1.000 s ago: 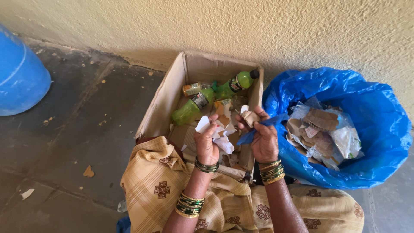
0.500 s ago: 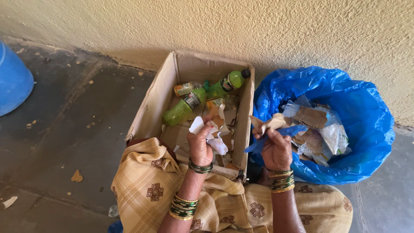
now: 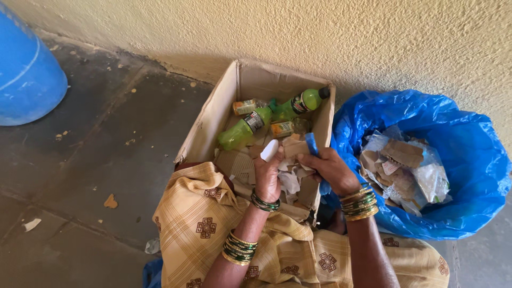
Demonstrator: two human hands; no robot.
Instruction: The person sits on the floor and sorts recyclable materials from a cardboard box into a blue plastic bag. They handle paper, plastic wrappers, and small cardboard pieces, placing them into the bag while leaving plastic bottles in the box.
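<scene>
1. The left hand (image 3: 268, 173) is over the near middle of the cardboard box (image 3: 210, 125), fingers curled shut around a white paper scrap (image 3: 269, 150) that sticks up above the fist.
2. The right hand (image 3: 330, 169) is at the box's right wall, fingers closed on a blue plastic strip (image 3: 311, 143) and touching a brown card scrap (image 3: 295, 148).
3. The box stands against the far wall, open at the top. Its far end holds two green plastic bottles (image 3: 242, 130) with dark label bands, lying on their sides, and two smaller bottles with yellow-orange labels (image 3: 246, 106).
4. Torn brown and white paper pieces (image 3: 293, 181) fill the near end of the box, beneath both hands.
5. A blue plastic bag (image 3: 469, 160) stands just right of the box, open, holding brown card pieces and clear wrappers (image 3: 405, 165).
6. A blue drum (image 3: 26, 80) stands at far left, well apart.
</scene>
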